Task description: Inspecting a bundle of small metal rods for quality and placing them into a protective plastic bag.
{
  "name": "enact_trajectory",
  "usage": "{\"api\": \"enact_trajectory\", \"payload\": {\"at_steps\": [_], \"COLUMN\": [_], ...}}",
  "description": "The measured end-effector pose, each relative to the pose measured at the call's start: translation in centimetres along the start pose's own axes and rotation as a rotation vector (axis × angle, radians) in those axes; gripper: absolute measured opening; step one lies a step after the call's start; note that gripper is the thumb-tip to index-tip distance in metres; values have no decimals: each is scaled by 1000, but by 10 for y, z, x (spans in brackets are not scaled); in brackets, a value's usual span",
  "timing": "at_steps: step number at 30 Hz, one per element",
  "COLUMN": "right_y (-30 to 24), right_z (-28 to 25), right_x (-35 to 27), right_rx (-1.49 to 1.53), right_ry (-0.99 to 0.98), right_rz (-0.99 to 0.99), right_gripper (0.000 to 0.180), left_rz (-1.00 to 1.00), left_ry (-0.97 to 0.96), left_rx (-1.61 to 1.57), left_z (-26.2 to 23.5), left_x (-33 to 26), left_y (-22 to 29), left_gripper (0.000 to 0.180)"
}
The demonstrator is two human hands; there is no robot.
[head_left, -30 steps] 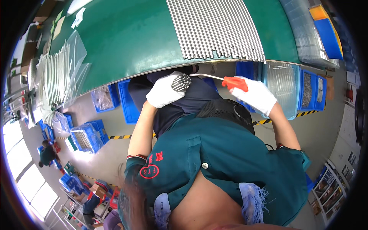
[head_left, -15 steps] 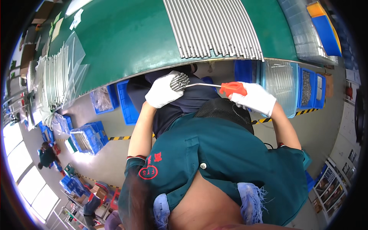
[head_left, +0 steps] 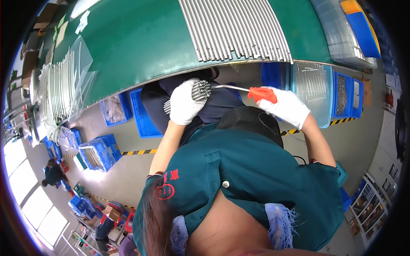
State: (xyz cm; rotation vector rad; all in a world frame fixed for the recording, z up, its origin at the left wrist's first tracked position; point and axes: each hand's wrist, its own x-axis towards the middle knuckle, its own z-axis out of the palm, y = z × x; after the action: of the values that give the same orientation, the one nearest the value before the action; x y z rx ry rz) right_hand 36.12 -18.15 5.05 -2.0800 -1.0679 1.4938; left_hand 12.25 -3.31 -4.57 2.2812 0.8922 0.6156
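Observation:
In a white glove, my left hand (head_left: 183, 104) is wrapped round a bundle of thin metal rods (head_left: 201, 90). The rods' ends face right, and their other ends stick out past the left side of the glove. My right hand (head_left: 288, 109), also gloved in white, grips a red air blow gun (head_left: 262, 94) with a long, bent metal nozzle. Its tip is close by the rod ends; whether they touch I cannot tell. Both hands are over my lap, just below the edge of the green table (head_left: 141, 47). Fingers of the left hand are partly hidden by the bundle.
Long metal rods (head_left: 235, 32) lie side by side on the table. More rods (head_left: 64, 91) in clear plastic are at the left. Clear trays (head_left: 333, 32) and a blue bin (head_left: 363, 36) stand far right. Below are blue crates (head_left: 143, 115) and a lidded clear box (head_left: 313, 94).
My left hand has turned and shifted slightly right, so the bundle's rear ends now show. The nozzle tip has moved slightly up and right, staying near the rod ends.

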Motion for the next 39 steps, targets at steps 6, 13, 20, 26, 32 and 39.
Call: {"api": "enact_trajectory", "payload": {"at_steps": [6,13,20,26,32,39], "right_y": [2,1,-3,4,1,-7], "right_z": [3,8,5,5,4,1], "right_x": [-6,-11,-10,-8,-10,-6], "right_rx": [-91,-107,33,35,115,82], "right_ry": [29,38,-75,-31,-83,-121], "right_rz": [34,-9,48,14,61,136], "right_gripper": [49,49,49,49,51,47], "left_rz": [-30,-11,-44,-4,17,-26], "left_ry": [134,177,155,185,196,177], "left_rx": [32,186,164,196,203,162], "left_z": [13,16,15,16,17,17], "left_x": [-8,-13,-10,-11,-13,-12], "left_y": [-3,-3,-2,-4,-4,-5], "left_gripper": [27,36,38,40,41,40]}}
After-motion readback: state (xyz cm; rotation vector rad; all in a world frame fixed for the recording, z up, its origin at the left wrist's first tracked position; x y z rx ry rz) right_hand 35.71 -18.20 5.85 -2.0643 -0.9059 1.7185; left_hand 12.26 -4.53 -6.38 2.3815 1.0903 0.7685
